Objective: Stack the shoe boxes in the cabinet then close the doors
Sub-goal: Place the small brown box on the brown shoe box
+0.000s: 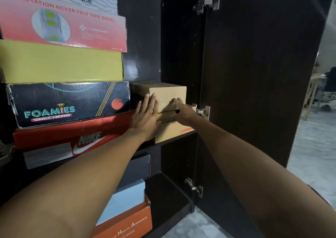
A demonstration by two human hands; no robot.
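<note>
Two tan cardboard shoe boxes sit stacked on the right side of a shelf in a dark cabinet. The upper tan box (pixel 169 92) rests on the lower Skechers box (pixel 171 128). My left hand (pixel 145 116) lies flat with straight fingers against the front of both boxes. My right hand (pixel 180 108) presses the upper box's front, fingers bent at the knuckles. To the left rises a tall stack: a red Nike box (pixel 60 137), a black Foamies box (pixel 69 103), a yellow box (pixel 61 63), a pink Skechers box (pixel 63 23).
The right cabinet door (pixel 258 74) stands open, hinges (pixel 203 111) beside my right hand. The lower shelf holds a dark box (pixel 136 168), a pale blue box (pixel 125 199) and an orange box (pixel 127 225). A wooden table (pixel 312 92) stands far right on the grey floor.
</note>
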